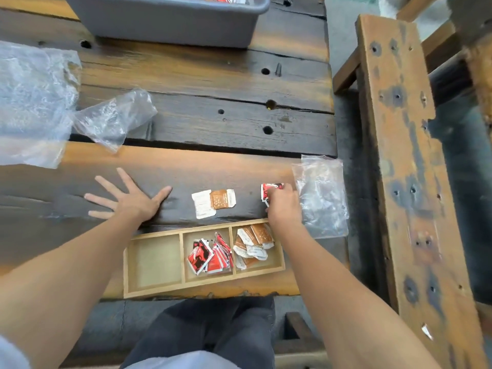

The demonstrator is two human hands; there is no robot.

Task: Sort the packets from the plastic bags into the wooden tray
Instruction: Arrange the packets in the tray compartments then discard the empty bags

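A wooden tray with three compartments lies at the table's near edge. Its left compartment holds nothing, the middle one holds several red packets, and the right one holds several brown and white packets. Just beyond the tray, my right hand grips red packets on the table. Two loose packets, one white and one brown, lie on the table between my hands. My left hand rests flat on the table with fingers spread. A clear plastic bag lies right of my right hand.
Two more clear plastic bags lie at the left, a small one and a large one. A grey tub with packets stands at the far edge. A wooden bench runs along the right side of the table.
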